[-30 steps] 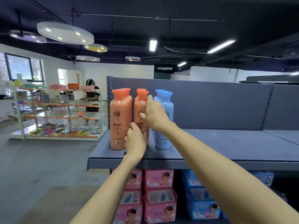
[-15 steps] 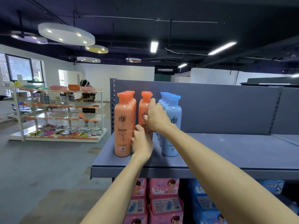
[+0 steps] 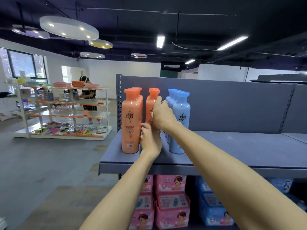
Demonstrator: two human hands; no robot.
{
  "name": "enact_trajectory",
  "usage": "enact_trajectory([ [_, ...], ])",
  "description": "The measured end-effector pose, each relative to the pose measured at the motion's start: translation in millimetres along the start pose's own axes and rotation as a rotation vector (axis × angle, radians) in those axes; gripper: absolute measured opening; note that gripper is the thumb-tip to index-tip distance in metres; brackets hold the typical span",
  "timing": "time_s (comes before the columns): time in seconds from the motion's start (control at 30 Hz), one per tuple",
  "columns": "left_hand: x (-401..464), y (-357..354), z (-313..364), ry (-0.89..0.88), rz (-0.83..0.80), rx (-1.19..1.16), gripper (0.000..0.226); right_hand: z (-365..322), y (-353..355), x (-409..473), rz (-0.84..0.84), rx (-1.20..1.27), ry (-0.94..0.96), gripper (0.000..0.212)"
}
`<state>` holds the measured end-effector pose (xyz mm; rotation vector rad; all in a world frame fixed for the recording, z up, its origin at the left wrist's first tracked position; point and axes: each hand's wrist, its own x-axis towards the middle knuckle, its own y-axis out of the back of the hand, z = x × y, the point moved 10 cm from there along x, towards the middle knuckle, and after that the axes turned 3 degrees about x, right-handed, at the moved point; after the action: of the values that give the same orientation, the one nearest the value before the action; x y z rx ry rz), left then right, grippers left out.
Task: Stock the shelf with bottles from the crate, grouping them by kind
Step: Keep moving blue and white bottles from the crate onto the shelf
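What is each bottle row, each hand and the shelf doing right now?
left orange row: upright, lined front to back.
middle orange row: upright, front bottle held by both hands.
blue row: upright, untouched as far as visible.
left hand: on the bottle's lower body.
right hand: gripping its upper body.
shelf: right part bare.

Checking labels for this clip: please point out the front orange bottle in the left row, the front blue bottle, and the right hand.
front orange bottle (image 3: 130, 123), head view, middle of its body.
front blue bottle (image 3: 181, 117), head view, on its label.
right hand (image 3: 163, 116), head view, back of the hand.
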<state>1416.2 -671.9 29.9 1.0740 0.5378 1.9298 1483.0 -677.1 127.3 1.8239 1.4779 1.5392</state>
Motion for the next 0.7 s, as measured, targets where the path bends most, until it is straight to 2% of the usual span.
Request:
enact_trajectory([
  [0.1, -12.3, 9.1, 6.0, -0.030, -0.022, 0.040, 0.055, -2.9, 5.9, -10.1, 0.005, -0.041, 0.016, 0.045],
  [0.3, -60.6, 39.4, 18.8, -0.117, 0.000, -0.063, 0.032, -8.7, 30.1, -47.2, 0.034, 0.094, 0.130, 0.037],
  [0.4, -95.4, 50.5, 20.4, -0.215, 0.011, 0.007, 0.035, 9.9, 36.8, -83.5, 0.064, 0.120, 0.190, 0.040],
  [0.53, -102.7, 52.9, 25.9, -0.201, 0.024, 0.070, 0.039, 43.3, 41.4, -98.9, 0.059, 0.109, 0.152, 0.044],
  [0.7, -113.4, 51.4, 45.1, -0.223, 0.022, 0.085, 0.047, 61.1, 52.9, -112.4, 0.050, 0.102, 0.179, 0.037],
])
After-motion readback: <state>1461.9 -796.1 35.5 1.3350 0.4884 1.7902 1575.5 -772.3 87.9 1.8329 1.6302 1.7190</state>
